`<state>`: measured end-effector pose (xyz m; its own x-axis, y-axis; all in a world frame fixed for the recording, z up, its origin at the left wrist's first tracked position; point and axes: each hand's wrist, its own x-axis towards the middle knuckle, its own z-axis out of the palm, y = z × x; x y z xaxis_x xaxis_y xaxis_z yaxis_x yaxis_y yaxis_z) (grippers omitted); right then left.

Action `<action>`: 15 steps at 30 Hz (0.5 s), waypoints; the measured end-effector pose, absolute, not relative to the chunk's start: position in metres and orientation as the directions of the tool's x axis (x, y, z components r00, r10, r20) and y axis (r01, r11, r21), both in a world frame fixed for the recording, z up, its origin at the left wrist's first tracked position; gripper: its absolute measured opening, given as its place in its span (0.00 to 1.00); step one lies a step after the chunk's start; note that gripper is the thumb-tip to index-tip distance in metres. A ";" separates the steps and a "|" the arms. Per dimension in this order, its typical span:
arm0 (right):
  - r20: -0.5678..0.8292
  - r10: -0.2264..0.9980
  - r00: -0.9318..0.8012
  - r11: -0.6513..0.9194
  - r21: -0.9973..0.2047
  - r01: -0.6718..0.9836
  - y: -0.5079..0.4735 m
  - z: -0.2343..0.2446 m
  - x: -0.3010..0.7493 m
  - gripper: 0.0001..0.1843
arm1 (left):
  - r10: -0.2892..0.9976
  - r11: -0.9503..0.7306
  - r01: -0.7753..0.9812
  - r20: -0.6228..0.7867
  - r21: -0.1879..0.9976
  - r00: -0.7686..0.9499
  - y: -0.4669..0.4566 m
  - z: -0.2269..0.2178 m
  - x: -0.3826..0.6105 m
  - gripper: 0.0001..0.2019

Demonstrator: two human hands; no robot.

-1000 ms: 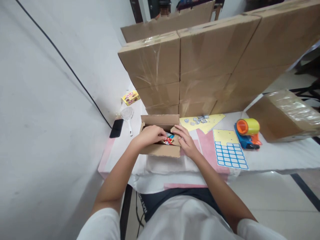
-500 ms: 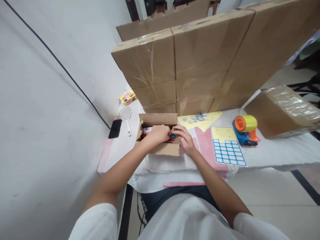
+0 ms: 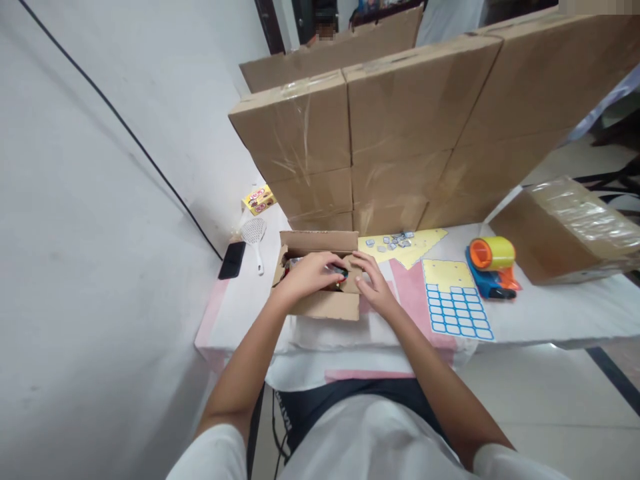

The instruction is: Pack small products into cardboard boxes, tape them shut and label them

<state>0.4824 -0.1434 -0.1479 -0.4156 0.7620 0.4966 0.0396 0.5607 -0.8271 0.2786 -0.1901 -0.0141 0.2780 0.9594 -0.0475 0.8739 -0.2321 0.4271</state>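
A small open cardboard box sits on the cloth-covered table, its long flaps folded outward. Inside it are packed items, partly hidden by my left hand; a small blue and red item shows near the right end. My left hand reaches over the box, thumb and fingers apart around that small item; whether they touch it I cannot tell. At the box's right end, my right hand holds the short end flap, fingers at its far side and thumb at its near side.
A white slotted spoon, a black phone and a yellow package lie left. Right are a yellow sheet with small stickers, a blue-grid sheet, a tape dispenser and a larger box. Stacked cartons stand behind.
My left hand has gone from a closed fist inside the box to a looser shape with thumb and fingers apart. My right hand stays at the box's right end. The view has shifted slightly.
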 end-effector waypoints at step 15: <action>0.497 0.730 -0.470 0.569 -0.822 0.015 -0.123 -0.137 0.463 0.35 | 0.985 -0.161 0.857 0.139 0.490 0.106 -0.280 -0.062 0.192 0.35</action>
<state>0.4632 -0.1232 -0.1365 -0.4695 0.7300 0.4966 0.0146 0.5688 -0.8223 0.1924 -0.2805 -0.0618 0.1056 0.9846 0.1392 0.8566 -0.1611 0.4902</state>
